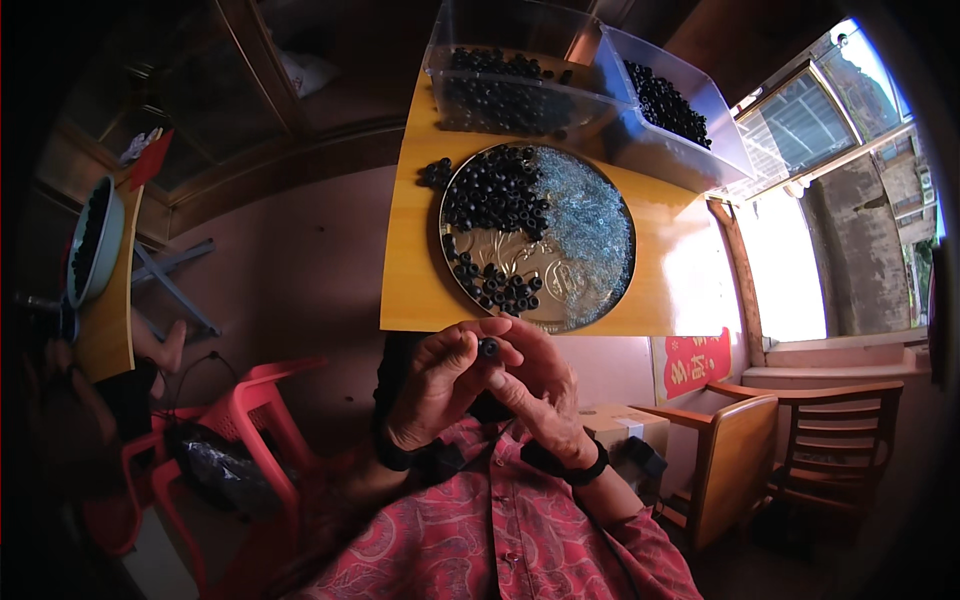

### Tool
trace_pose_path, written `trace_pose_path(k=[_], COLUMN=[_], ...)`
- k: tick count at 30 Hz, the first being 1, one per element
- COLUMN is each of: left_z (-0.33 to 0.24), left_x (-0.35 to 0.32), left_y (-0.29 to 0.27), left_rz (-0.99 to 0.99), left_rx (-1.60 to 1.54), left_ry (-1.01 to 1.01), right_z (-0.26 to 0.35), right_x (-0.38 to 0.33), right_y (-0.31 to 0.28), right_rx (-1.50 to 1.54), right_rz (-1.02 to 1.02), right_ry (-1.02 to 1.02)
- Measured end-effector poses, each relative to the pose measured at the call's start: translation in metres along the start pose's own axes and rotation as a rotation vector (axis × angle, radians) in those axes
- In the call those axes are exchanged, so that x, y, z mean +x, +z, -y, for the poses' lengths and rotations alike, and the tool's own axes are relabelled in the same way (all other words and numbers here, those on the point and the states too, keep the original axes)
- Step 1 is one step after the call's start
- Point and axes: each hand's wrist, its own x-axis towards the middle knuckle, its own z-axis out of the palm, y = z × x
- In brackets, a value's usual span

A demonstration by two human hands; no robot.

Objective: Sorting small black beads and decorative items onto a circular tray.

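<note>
Just off the table's near edge, my two hands meet around a small black round part [488,347] with a hole in its end. My left hand [432,385] is closed, its thumb and fingers pinching the part from the left. From the other side, my right hand [543,392] curls its fingers in, with its thumb just below the part. Beyond them lies a round metal tray [497,250]. Similar black parts [495,195] are heaped on its left side and scattered near its front. Small clear bluish pieces [585,220] cover the right side.
Two clear plastic bins [600,135] of black parts stand at the table's [410,270] far end. A few parts lie left of the tray. Red plastic chairs [265,430] are at left, wooden chairs [740,460] and a cardboard box [630,425] at right. Another person's foot [172,348] shows far left.
</note>
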Motion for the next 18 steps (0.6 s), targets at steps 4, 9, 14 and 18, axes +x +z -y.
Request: trace_pose_path(k=[4,9,14,18], left_z=[0.000,0.002,0.001,0.004], left_x=[0.001,0.006,0.011,0.013], left_y=[-0.001,-0.002,-0.001,0.002], left_rz=[-0.011,0.003,0.054,0.026], left_rx=[-0.028,-0.014,-0.025,0.093], left_ry=[-0.015,-0.015,-0.044,-0.005], right_z=[0.002,0.004,0.008,0.009], right_x=[-0.002,0.001,0.003,0.006], right_y=[-0.004,-0.008,-0.014,-0.008], right_rx=[0.111,0.099,0.111,0.073], right_rz=[-0.012,-0.014,-0.030,-0.107], right_ry=[0.012,0.017,0.050,0.024])
